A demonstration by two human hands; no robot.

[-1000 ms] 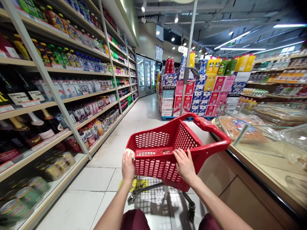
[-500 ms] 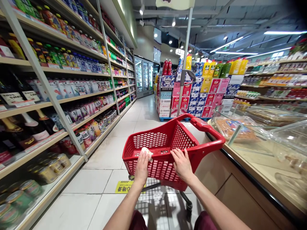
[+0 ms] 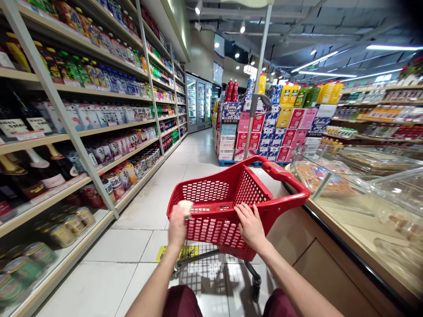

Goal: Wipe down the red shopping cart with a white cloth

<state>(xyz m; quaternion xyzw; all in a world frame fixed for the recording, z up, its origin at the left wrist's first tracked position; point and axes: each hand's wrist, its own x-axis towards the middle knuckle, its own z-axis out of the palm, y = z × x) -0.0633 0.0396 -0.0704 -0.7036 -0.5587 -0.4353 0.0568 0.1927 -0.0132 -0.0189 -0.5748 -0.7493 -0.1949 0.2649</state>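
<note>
A bunched off-white cloth (image 3: 186,208) is held in the left hand (image 3: 177,226), whose fingers are closed on it but blurred, at the far-left end of the near rim (image 3: 211,215) of a red perforated plastic shopping cart (image 3: 238,252). The right hand (image 3: 251,225) is laid over the same rim nearer the handle (image 3: 297,195), its fingers loosely bent and slightly spread; how firmly it is gripped cannot be told.

Because the cart is carried on a black castor (image 3: 256,290) and others, it could be rolled or swung toward the glass-topped, wood-fronted bench (image 3: 324,264) if pushed unevenly. The cloth could be snagged on the slots or dropped if loosely pinched. Whether the bench is touched by the handle cannot be told.

Inside the cart, only the slotted red floor and walls are seen. On the bench, brownish food is held in a clear plastic tray (image 3: 330,176). Coloured bottles (image 3: 327,92) are stood on stacked printed cartons (image 3: 292,139).
</note>
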